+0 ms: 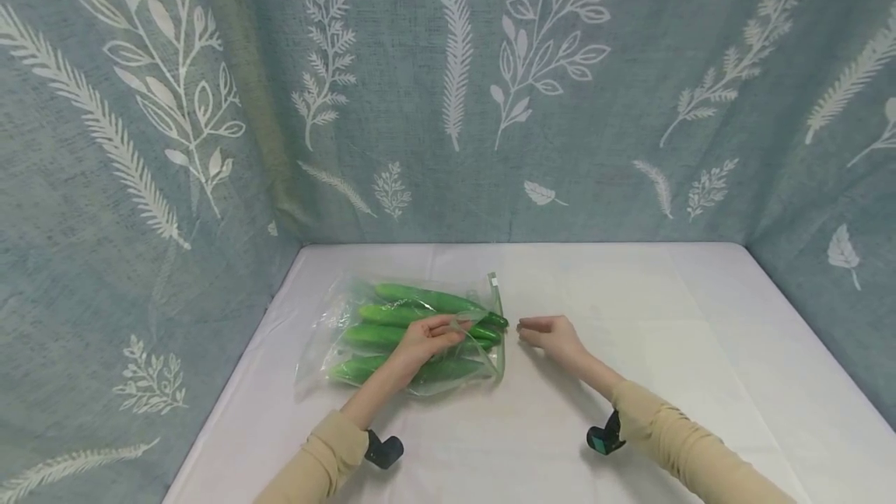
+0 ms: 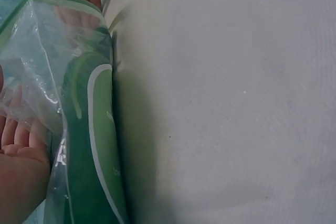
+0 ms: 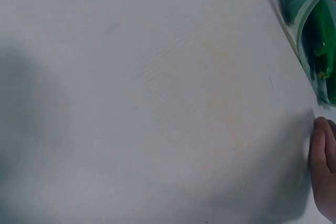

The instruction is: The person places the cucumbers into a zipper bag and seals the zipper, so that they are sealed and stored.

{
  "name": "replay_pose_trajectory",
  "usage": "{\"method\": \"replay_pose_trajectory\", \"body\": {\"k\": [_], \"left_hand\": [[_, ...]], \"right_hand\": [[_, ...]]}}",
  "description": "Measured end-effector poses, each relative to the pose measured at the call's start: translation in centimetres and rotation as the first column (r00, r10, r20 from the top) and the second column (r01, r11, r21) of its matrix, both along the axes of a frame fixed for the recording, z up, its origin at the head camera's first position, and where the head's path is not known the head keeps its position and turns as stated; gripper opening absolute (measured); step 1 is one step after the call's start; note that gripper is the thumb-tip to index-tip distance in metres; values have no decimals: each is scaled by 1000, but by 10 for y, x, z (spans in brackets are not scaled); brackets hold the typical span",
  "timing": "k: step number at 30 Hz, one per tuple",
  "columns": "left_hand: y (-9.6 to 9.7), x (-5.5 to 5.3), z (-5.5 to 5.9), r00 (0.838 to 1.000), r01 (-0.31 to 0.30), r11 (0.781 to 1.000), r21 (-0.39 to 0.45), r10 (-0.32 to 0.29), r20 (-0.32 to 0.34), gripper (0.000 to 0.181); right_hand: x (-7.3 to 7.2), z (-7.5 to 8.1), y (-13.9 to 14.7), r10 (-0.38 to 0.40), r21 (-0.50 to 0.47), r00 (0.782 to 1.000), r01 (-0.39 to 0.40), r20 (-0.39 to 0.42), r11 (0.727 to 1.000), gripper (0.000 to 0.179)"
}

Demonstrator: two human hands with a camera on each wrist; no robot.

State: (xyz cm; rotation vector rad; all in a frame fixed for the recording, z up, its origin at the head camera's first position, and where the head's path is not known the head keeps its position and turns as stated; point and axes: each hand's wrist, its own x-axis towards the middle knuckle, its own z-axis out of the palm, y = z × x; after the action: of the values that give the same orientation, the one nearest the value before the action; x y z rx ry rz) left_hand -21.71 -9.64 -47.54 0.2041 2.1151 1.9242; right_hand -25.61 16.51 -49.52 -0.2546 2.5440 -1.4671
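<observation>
A clear plastic zip bag [image 1: 315,348] with a green-edged mouth lies flat on the table, its mouth facing right. Inside it several long green cucumbers [image 1: 427,299] lie side by side, tips toward the mouth. My left hand [image 1: 418,344] reaches over the bag and pinches the upper lip of the mouth, lifting it. Just right of the mouth hovers my right hand [image 1: 556,339], fingers nearly straight, holding nothing. The right wrist view catches the raised bag rim [image 3: 302,22] and cucumber ends [image 3: 321,51] within it.
The table [image 1: 630,411] has a white cover. Patterned blue-green curtains [image 1: 420,193] enclose its back and sides. A dark wrist camera [image 1: 606,437] is strapped at the right sleeve, another camera [image 1: 383,451] at the left.
</observation>
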Motion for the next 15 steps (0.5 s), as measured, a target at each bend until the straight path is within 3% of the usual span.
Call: {"method": "replay_pose_trajectory", "body": {"k": [6, 9, 11, 15], "left_hand": [[1, -1, 5, 999, 46, 993, -108, -46, 4, 51], [0, -3, 13, 990, 136, 971, -195, -139, -2, 53], [0, -5, 22, 972, 227, 940, -256, -236, -4, 56], [0, -15, 44, 907, 395, 850, -348, -422, -2, 59]], "right_hand": [[6, 6, 3, 24, -46, 993, -19, 113, 999, 34], [11, 11, 3, 43, -58, 982, -33, 185, 998, 35], [14, 14, 3, 59, -46, 975, -51, 213, 998, 36], [21, 19, 4, 107, -109, 946, -77, 307, 991, 36]]}}
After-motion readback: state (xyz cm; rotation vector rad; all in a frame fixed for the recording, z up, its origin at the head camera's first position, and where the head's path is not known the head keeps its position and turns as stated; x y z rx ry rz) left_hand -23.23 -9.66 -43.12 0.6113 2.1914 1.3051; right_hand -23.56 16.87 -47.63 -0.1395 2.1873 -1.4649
